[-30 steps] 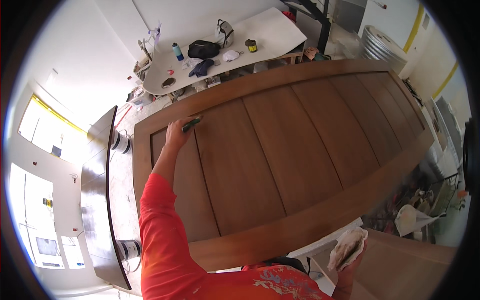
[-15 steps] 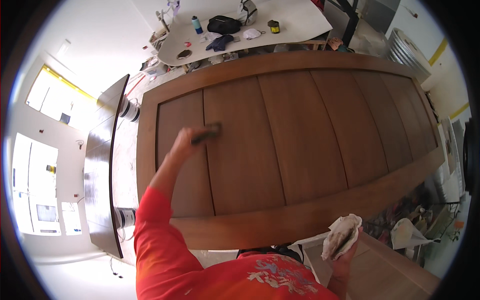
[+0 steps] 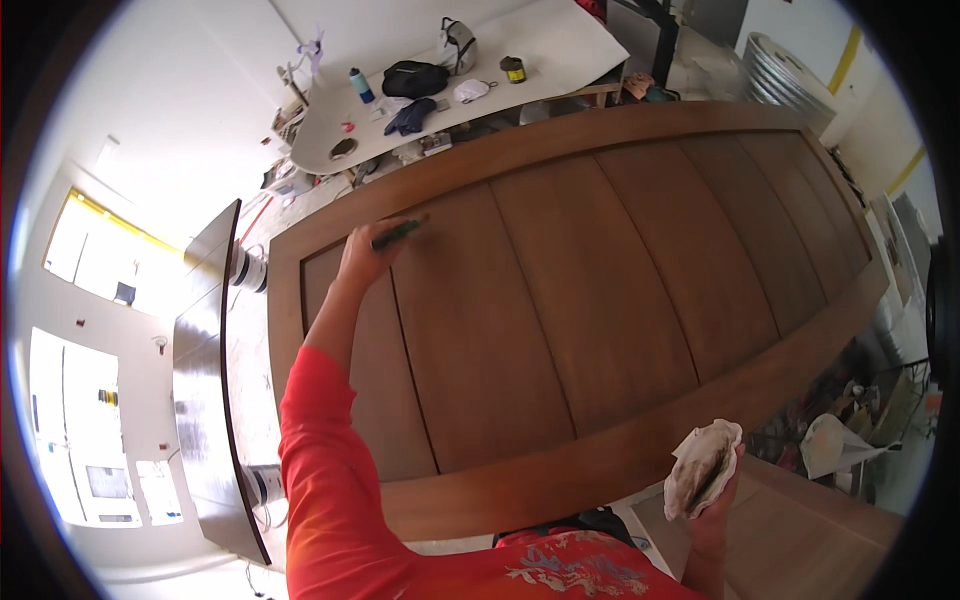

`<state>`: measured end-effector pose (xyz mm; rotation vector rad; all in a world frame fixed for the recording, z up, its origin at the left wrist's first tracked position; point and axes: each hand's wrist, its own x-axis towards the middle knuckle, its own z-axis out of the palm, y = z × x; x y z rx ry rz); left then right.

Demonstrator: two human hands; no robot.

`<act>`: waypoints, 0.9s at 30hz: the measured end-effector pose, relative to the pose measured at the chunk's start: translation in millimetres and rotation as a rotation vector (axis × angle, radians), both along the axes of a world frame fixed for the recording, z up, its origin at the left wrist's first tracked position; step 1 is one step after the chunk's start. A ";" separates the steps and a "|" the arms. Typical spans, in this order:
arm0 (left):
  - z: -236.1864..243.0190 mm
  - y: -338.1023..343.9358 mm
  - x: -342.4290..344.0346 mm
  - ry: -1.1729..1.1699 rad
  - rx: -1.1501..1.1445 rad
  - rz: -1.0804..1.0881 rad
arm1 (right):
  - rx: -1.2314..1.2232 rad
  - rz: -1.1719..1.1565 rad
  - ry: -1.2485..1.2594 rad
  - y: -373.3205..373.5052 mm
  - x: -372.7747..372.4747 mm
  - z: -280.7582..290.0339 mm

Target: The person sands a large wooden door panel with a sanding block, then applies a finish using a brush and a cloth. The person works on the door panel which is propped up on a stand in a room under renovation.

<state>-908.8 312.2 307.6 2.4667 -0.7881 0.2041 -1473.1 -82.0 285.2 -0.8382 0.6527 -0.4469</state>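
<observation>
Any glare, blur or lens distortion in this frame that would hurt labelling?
Head view: strong fisheye bends the wooden door edges; windows at far left blow out white; left hand with its green tool is slightly soft; right hand's rag is sharp.

bright window glare, perhaps overexposed left

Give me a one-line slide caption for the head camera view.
Left hand presses a dark green tool to a panelled wooden door lying flat, while the right hand holds a crumpled stained rag.
</observation>
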 end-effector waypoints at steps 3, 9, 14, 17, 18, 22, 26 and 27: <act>-26.8 -2.1 50.0 -0.075 0.068 0.032 | 0.099 -0.017 0.023 -2.1 2.7 6.0; -62.8 29.1 -16.8 0.006 0.153 -0.026 | 0.176 0.052 0.021 4.4 6.8 3.1; 7.2 35.3 -245.4 0.531 0.254 -0.328 | 0.261 0.052 -0.009 -5.0 5.9 -15.2; 51.0 27.4 -288.4 0.644 0.241 -0.323 | 0.249 0.102 -0.034 -8.9 15.6 -12.4; 62.4 19.4 -268.9 0.652 0.282 -0.244 | 0.229 0.120 -0.042 -10.1 17.7 -10.6; 32.2 -14.9 -115.8 0.149 0.076 -0.158 | 0.204 0.090 -0.099 -10.8 26.9 1.1; -1.8 -41.6 19.8 0.021 0.099 -0.030 | 0.178 0.046 -0.099 -6.6 28.0 16.5; -12.8 -43.1 39.2 0.001 0.095 -0.024 | 0.185 0.042 -0.092 -5.3 26.7 17.6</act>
